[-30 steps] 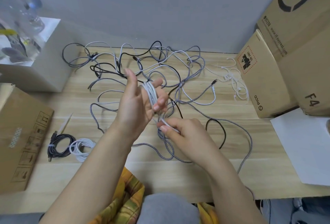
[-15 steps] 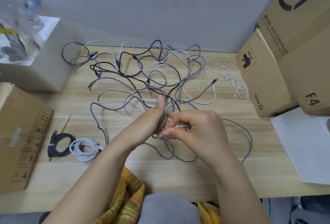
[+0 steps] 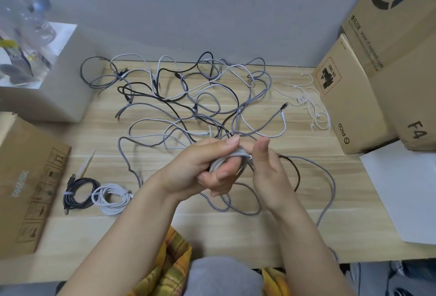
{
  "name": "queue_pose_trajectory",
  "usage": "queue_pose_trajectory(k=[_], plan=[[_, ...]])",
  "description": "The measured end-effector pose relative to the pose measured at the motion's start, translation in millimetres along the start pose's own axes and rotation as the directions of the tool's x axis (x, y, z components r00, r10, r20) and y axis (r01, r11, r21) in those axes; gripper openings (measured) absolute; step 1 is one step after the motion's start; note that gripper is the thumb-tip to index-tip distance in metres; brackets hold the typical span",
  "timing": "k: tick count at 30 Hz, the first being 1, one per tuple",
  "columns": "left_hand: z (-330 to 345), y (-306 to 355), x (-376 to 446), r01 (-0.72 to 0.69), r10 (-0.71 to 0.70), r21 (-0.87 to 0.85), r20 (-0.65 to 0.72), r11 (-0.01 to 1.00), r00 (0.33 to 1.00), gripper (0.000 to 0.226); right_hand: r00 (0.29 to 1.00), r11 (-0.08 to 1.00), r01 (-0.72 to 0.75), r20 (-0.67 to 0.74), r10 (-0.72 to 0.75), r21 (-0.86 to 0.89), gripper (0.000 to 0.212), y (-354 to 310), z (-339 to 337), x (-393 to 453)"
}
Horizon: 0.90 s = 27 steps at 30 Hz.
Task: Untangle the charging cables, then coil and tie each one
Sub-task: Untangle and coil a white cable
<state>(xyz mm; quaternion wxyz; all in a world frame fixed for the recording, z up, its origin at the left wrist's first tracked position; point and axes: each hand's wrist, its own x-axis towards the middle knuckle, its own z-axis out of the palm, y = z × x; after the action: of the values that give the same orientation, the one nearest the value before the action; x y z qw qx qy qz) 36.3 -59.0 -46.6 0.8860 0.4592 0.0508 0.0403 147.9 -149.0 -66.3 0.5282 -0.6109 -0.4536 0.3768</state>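
Holding a small white coil [image 3: 232, 157] above the near middle of the bench [image 3: 283, 232], the left hand [image 3: 200, 168] is curled round the bundle, thumb laid over its top and fingers tucked beneath, so that the wound turns are kept from springing apart. The right hand [image 3: 266, 166] is set just beside it, thumb raised and fingers bent in against the far side of the coil; whether a loose end or a tie is pinched there cannot be told, since that side is hidden. The pairing looks meant for binding: one hand clamps, the other is freed to wrap.

Behind the hands, the tangle of cables [image 3: 188, 102] is spread over the far half of the bench, grey braided, black and white strands crossing one another, so most of the untangling is judged not yet done. A long grey braided cable [image 3: 330, 177] is looped round the right side and trails off the near edge.

At the near left, a tied black coil [image 3: 77, 193] and a tied white coil [image 3: 111, 197] are laid touching, apparently parked out of the way as finished work. A thin white earphone wire [image 3: 313, 111] lies near the cardboard boxes [image 3: 354, 107] on the right. Loosening the grip too early would likely let the turns slacken.
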Motion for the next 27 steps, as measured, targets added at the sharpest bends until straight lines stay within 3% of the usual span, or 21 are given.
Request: queue_pose_trajectory(k=[2, 5, 9, 13, 17, 20, 27], plan=[[-3.8, -2.1, 5.1, -0.003, 0.008, -0.082, 0.063, 0.997, 0.998, 0.039, 0.995, 0.998, -0.004, -0.097, -0.003, -0.065, 0.103, 1.3, 3.7, 1.0], [-8.0, -6.9, 11.2, -0.001, 0.020, -0.190, 0.096, 0.982, 0.995, 0.042, 0.969, 0.993, 0.047, -0.236, -0.071, -0.105, 0.094, 3.2, 8.0, 3.0], [-6.1, -10.7, 21.4, 0.011, -0.024, -0.126, -0.096, 0.992, 0.995, 0.046, 0.927, 0.990, 0.036, -0.365, -0.083, -0.134, 0.084, 8.6, 6.0, 6.1], [0.3, -9.9, 32.9, 0.042, -0.064, -0.077, -0.298, 0.996, 0.952, 0.049, 0.900, 0.996, 0.021, -0.433, -0.057, -0.087, 0.072, 16.5, 1.1, 10.9], [5.9, -8.9, 41.3, 0.046, -0.057, -0.038, -0.402, 0.998, 0.914, 0.053, 0.868, 0.985, 0.037, -0.483, -0.115, -0.168, 0.077, 17.2, -2.3, 14.0], [8.1, -8.3, 46.5, 0.035, -0.039, -0.017, -0.461, 0.999, 0.887, 0.053, 0.863, 0.996, 0.044, -0.499, -0.077, -0.078, 0.062, 16.8, -2.5, 16.3], [10.8, -11.2, 55.3, 0.028, 0.009, 0.052, -0.614, 0.998, 0.789, 0.054, 0.821, 0.990, 0.120, -0.552, -0.144, -0.080, 0.045, 14.0, 0.7, 18.7]])
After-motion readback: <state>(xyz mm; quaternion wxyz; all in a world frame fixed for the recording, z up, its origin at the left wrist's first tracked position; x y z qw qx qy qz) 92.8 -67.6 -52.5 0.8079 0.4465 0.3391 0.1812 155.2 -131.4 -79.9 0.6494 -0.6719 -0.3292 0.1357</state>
